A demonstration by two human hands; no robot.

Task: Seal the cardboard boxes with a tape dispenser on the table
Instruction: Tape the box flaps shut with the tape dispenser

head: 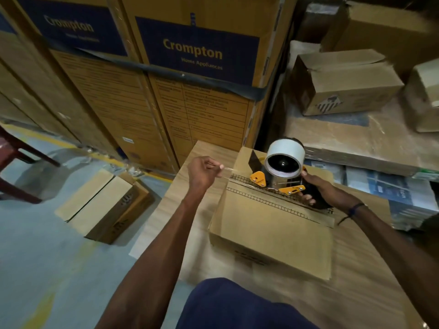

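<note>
Head view: my right hand (316,186) grips the tape dispenser (282,172) on the cardboard box (273,224) on the table (356,281); my left hand (202,173) pinches the clear tape end (225,169) at the box's far left corner.

Matt cardboard, glossy tape
The cardboard box (273,236) looks matt brown; the tape dispenser (282,173) shows orange plastic; wood-grain surface (356,288).

Ahead of me stand tall Crompton cartons (197,51), strapped with a dark band (166,70). A small box (104,205) lies on the grey floor (42,245) to my left, near a dark red chair (16,162). More boxes (344,84) sit on a wrapped stack (356,138) to my right.
</note>
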